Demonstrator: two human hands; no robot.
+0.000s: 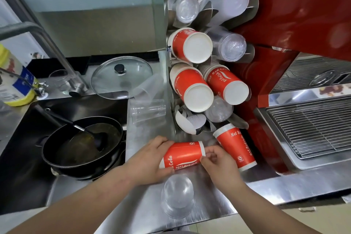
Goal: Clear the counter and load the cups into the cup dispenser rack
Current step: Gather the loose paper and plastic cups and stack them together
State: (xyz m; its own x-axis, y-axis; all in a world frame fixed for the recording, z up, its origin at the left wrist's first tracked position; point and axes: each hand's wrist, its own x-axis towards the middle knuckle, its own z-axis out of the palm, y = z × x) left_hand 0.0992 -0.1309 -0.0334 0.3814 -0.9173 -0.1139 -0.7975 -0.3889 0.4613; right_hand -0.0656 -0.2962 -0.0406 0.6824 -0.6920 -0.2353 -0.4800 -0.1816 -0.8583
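Observation:
A red paper cup (183, 155) lies sideways above the steel counter (266, 188). My left hand (152, 159) grips its wide end and my right hand (218, 165) pinches its narrow end. A second red cup (237, 148) stands upside down just to the right. A clear plastic cup (177, 198) stands upside down near the counter's front edge. The cup dispenser rack (252, 8) rises behind, holding three red cup stacks (191, 45) and several clear ones (185, 6). More clear cups (147, 111) lie on their sides at the rack's left.
A sink on the left holds a black pan (81, 144) with a ladle. A glass lid (121, 77) and a tap (57, 49) sit behind it. A red machine (303, 11) and a wire drip tray (311, 127) fill the right side.

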